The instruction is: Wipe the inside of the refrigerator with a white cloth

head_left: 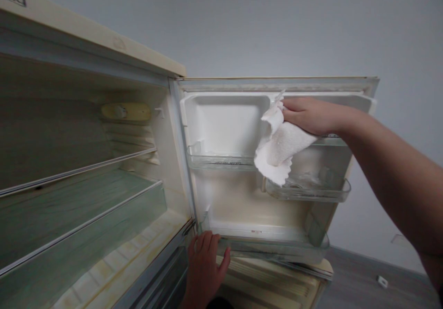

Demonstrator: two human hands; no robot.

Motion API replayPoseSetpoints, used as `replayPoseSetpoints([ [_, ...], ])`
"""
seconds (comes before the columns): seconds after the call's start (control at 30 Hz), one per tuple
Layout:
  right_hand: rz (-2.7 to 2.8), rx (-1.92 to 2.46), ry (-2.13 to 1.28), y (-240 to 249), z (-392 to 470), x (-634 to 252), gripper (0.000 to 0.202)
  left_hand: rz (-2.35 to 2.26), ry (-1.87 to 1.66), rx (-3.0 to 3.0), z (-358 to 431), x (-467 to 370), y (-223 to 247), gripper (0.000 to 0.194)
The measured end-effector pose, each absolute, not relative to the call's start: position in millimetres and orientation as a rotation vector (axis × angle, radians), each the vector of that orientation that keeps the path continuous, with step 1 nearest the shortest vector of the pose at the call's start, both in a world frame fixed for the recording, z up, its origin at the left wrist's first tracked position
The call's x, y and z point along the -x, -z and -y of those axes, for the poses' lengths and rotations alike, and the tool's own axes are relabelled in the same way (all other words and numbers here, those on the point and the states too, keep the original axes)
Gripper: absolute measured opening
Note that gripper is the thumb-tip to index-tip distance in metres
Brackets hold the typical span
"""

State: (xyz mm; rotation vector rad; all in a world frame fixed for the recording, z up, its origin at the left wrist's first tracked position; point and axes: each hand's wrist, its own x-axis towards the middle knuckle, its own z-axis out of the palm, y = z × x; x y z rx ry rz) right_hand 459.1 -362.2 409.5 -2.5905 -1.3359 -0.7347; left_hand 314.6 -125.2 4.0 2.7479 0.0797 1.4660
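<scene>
A white cloth (285, 145) with a scalloped edge hangs in folds from my right hand (311, 115), whose fingers are closed on it. Both are against the upper part of the open fridge door (228, 120), at the divider between its two upper compartments. Part of my fingers is hidden behind the cloth. Down by the hinge side, my left hand (206, 265) has its fingers stretched out and thumb apart, at the front of the clear bottom door bin (277, 249). I cannot tell whether it presses on the bin. No object shows in it.
To the left stands the fridge interior, with glass shelves (100, 184) and a yellowish light cover (126, 112). Clear bins (221, 161) line the door; the right one (308, 191) holds something transparent. A lower door (270, 279) also stands open. A small white object (382, 281) lies on the floor.
</scene>
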Motion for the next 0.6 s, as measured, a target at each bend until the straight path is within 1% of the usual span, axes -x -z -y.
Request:
replayPoseSetpoints([
  [0.1,1.363,2.569,0.732,-408.9,362.7,-457.9,0.030,-0.089,-1.464,-2.750,125.6,-314.4,-4.3,0.019],
  [0.6,1.349,2.633,0.759,-408.2,362.6,-451.0,0.036,-0.095,-1.465,-2.761,123.6,-316.0,0.2,0.022],
])
